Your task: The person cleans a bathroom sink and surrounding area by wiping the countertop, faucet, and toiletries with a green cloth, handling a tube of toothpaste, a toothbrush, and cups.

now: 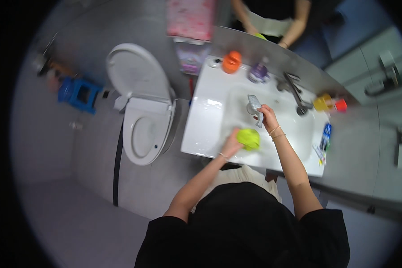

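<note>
Over the near left part of the white sink (201, 129), my left hand (232, 144) is closed on a bright yellow-green cloth (248, 139). My right hand (268, 117) grips a light grey, elongated thing (254, 102) with a flat, squarish far end, held above the basin. Its exact kind is not clear. The cloth and the grey thing are a short way apart. Beyond my right hand, a dark metal faucet (295, 91) reaches over the basin.
An orange container (231, 62) and a purple bottle (258, 71) stand along the back rim. Yellow and red cups (323, 102) sit at the right, above a blue tube (326, 136). A toilet (130, 121) with a raised lid and a blue stool (81, 94) are on the left.
</note>
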Available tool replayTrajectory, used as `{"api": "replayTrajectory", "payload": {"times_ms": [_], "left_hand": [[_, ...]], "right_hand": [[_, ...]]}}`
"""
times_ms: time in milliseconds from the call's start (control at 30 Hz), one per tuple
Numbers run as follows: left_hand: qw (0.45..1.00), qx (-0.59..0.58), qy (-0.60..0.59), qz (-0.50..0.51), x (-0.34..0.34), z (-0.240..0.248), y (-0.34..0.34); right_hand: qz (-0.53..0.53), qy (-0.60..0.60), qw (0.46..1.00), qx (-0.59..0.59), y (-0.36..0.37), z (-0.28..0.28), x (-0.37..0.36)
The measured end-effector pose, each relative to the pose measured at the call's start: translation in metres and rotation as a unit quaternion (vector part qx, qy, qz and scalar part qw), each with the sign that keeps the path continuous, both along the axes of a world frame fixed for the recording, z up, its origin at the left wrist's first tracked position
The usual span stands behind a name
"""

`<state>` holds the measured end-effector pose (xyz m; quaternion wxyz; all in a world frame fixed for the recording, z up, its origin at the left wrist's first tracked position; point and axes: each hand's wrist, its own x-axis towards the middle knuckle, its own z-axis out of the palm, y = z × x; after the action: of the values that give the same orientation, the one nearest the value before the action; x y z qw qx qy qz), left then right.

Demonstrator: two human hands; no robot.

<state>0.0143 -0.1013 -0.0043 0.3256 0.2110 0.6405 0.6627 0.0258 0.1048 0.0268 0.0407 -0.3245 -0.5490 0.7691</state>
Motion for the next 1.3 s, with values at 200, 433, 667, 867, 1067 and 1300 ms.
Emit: {"api": "replayTrajectory", "payload": {"times_ms": [200,433,667,867,1067,1300], "left_hand": [[0.996,0.061,-0.016,0.068,-0.049,0.047,0.001],[0.998,0.040,0.004,0.040,-0.055,0.088,0.021],[0.991,0.036,-0.052,0.117,-0.020,0.081,0.038],[0.984,0.007,-0.074,0.161,0.005,0.080,0.046],[0.988,-0.020,-0.027,0.150,0.017,0.082,0.061],[0.990,-0.017,-0.030,0.139,0.021,0.090,0.076]], "right_hand": [[-0.187,-0.003,0.974,-0.131,0.039,-0.001,0.120],[-0.165,-0.078,0.974,0.134,0.085,-0.057,0.146],[-0.101,-0.114,0.830,0.536,0.150,-0.036,0.124],[-0.092,-0.073,0.833,0.540,0.202,0.020,0.064],[-0.012,-0.109,0.788,0.606,0.216,0.011,0.041],[-0.047,-0.087,0.883,0.460,0.255,-0.017,0.045]]}}
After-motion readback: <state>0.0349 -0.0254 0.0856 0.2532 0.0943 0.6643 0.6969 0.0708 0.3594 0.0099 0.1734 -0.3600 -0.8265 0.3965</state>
